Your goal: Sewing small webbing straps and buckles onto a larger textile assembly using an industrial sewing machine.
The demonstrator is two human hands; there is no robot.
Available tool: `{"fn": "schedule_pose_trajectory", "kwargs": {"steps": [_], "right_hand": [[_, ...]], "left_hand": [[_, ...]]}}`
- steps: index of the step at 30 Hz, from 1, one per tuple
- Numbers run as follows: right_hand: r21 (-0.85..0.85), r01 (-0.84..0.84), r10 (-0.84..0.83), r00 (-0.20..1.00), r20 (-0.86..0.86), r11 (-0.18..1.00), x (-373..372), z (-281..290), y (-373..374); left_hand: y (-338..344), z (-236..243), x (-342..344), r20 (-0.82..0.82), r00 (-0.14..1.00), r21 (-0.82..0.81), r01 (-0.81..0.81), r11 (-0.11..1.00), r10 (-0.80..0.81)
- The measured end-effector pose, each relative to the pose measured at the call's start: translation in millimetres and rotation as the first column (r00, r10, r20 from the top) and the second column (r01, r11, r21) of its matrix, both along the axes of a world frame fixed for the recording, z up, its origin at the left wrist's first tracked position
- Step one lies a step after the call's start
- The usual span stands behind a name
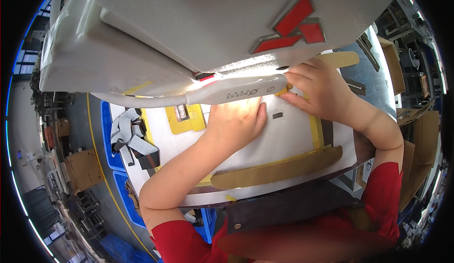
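Observation:
A pale grey machine head [179, 21] with a red emblem overhangs a white work surface [255, 149]. A white gooseneck lamp [227, 90] glows beneath it. My left hand [234, 123] lies under the lamp, thumb showing, other fingers largely hidden. Near the lamp's tip, my right hand [321, 90] has its fingers bent in around something I cannot make out, beside a small yellow piece [283, 89]. A yellow plate [182, 128] is left of my hands. A long brown strip [274, 168] lies along the near edge; another [345, 59] is beyond my right hand.
Grey and black straps [127, 130] lie at the left above blue bins [109, 149]. A floor with a yellow line and cardboard boxes [82, 168] is farther left. A steel surface [380, 88] and open cartons [423, 140] are at the right.

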State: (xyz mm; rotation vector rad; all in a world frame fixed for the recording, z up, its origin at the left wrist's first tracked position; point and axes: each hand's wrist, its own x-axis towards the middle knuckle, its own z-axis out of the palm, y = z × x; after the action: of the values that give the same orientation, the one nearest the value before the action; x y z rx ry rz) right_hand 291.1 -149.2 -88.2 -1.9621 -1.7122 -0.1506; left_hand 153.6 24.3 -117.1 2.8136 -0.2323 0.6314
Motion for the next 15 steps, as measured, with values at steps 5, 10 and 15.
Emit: {"fn": "schedule_pose_trajectory", "kwargs": {"steps": [5,10,15], "right_hand": [[-0.112,-0.006,0.022,0.99,0.137,0.994,-5,-10,0],[-0.154,0.02,0.004,0.988,0.155,0.988,-14,-6,6],[-0.179,0.04,-0.008,0.984,0.177,0.983,-8,-5,-1]], "left_hand": [[-2,4,1,-0.002,1.0,-0.011,-0.007,1.0,0.007],[0,13,-10,-0.045,0.999,-0.058,-0.03,0.998,0.027],[68,38,-38,0.009,0.984,0.181,-0.177,0.967,0.178]]}}
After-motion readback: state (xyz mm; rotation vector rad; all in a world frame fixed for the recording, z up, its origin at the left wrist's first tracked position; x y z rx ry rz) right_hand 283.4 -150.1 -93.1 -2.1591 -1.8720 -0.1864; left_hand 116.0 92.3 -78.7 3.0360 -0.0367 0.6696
